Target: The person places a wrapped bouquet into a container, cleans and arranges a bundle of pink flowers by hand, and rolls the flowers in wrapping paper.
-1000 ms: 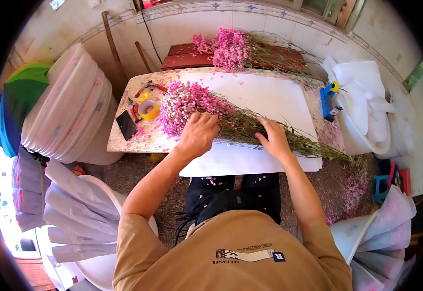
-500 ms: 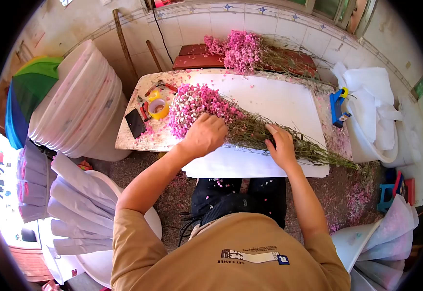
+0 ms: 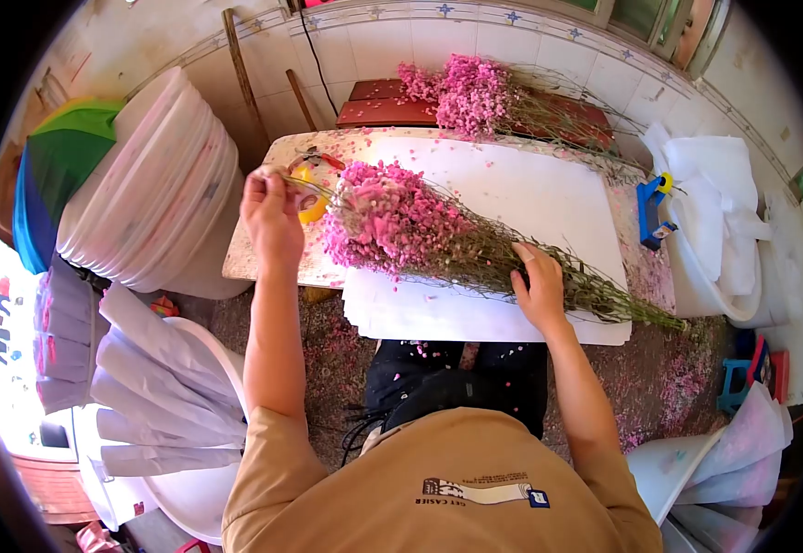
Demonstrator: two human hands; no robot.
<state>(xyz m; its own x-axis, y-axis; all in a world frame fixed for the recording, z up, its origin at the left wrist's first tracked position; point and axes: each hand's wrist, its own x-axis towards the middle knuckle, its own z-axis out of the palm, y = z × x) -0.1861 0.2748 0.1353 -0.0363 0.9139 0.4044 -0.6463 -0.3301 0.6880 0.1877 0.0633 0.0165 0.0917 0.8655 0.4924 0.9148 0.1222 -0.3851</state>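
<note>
Pink flower bunch [image 3: 401, 221] across white paper [image 3: 549, 184] on table [image 3: 318, 263].
My left hand [image 3: 273, 217] pinches a thin stem [image 3: 311, 184] near the blossoms [image 3: 383, 198]; my right hand [image 3: 539, 284] lies half open over the stalks [image 3: 489, 253], grip unclear.

The tan shirt [image 3: 447, 452] bears "GET CASIER" upside down; smaller print is illegible.

White tiles [image 3: 378, 46] across the top, window [image 3: 639, 18] at upper right; dark speckled floor [image 3: 332, 369] below pale table [image 3: 240, 258] at centre; bright light [image 3: 5, 378] at far left.
</note>
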